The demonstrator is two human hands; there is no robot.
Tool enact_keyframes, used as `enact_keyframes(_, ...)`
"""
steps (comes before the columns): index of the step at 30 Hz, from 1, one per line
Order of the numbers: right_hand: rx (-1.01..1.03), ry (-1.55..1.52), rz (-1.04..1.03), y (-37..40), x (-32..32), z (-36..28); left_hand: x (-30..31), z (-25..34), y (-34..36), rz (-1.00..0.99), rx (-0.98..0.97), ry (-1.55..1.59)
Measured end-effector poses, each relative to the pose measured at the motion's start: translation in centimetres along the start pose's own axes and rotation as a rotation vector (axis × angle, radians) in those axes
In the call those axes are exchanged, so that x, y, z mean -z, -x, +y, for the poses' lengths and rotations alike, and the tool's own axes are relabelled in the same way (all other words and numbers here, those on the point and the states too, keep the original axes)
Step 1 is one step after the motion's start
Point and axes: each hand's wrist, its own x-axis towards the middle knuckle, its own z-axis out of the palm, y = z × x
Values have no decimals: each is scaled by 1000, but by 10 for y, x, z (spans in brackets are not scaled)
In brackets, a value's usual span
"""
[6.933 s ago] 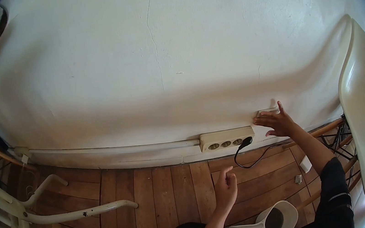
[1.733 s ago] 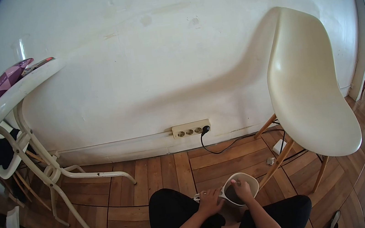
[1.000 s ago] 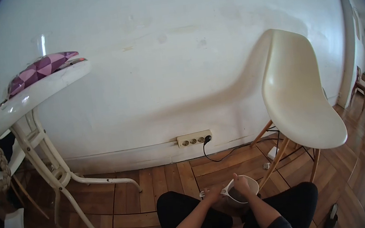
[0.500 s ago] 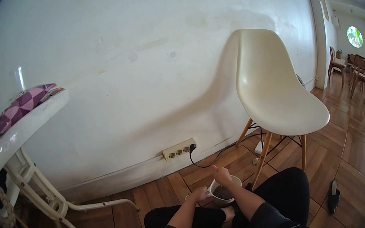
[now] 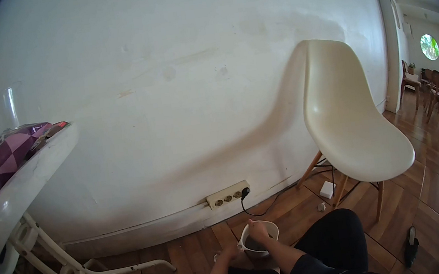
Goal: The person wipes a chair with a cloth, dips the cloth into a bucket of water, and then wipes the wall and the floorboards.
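Note:
A white bowl-like pot point(image 5: 270, 234) with a side handle and dark contents is in front of me, low over the floor between my knees. My left hand point(image 5: 231, 251) is closed at the handle on the pot's left side. A small pale bit shows beside that hand, too small to name. Over the pot's opening is my right hand point(image 5: 258, 231), with its fingers closed together. Whatever those fingers hold, if anything, is hidden from this angle.
A white wall socket strip point(image 5: 229, 195) with a plugged-in black cable point(image 5: 262, 212) lies ahead. To the right stands a cream chair point(image 5: 347, 114), with a white box point(image 5: 327, 190) by its legs. A white table point(image 5: 31, 181) bears a purple packet point(image 5: 7, 165). A dark shoe point(image 5: 411, 247) lies right.
The view has shifted, so the chair and socket strip appear lower and further right. My right hand has come down from above the pot's far side to its opening. The pot sits further left relative to the socket strip.

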Motion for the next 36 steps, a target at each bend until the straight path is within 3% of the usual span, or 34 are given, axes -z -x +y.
enact_keyframes(3, -136, 2, -3, -1, -9, -8, -3, -5, 9, 110, 179, 73)
enact_keyframes(4, -130, 2, -18, -4, -13, -10, -5, -12, 9, 113, 193, 80)
enact_keyframes(6, -304, -32, -10, -12, -20, -10, -14, -28, 3, 193, 139, 173)
enact_keyframes(10, -217, 29, -96, -49, -56, 20, -7, -8, 18, 331, 156, 151)
enact_keyframes(12, 20, 156, -172, -60, -75, 31, -11, -12, 15, 336, 200, 105)
enact_keyframes(15, 119, 88, -210, -42, -68, 23, 10, 14, 33, 322, 314, 91)
enact_keyframes(16, 131, 85, -226, -37, -64, 25, 10, 16, 36, 331, 333, 95)
enact_keyframes(18, 125, 1, -281, -32, -56, 27, 10, 21, 40, 608, 285, 2)
enact_keyframes(21, 65, -73, -357, -28, -43, 23, 28, 57, 59, 695, 309, 29)
enact_keyframes(25, 59, -137, -350, -33, -40, 40, 13, 36, 52, 597, 333, -52)
enact_keyframes(27, 116, -122, -431, -38, -44, 48, 15, 32, 46, 346, 293, -13)
enact_keyframes(30, 220, -181, -404, -31, -26, 41, 27, 51, 42, 204, 337, -28)
enact_keyframes(34, 238, -138, -412, -28, -20, 41, 7, 8, 20, 220, 202, 203)
enact_keyframes(36, 293, -131, -403, -29, -17, 38, 8, 8, 16, 243, 405, 9)
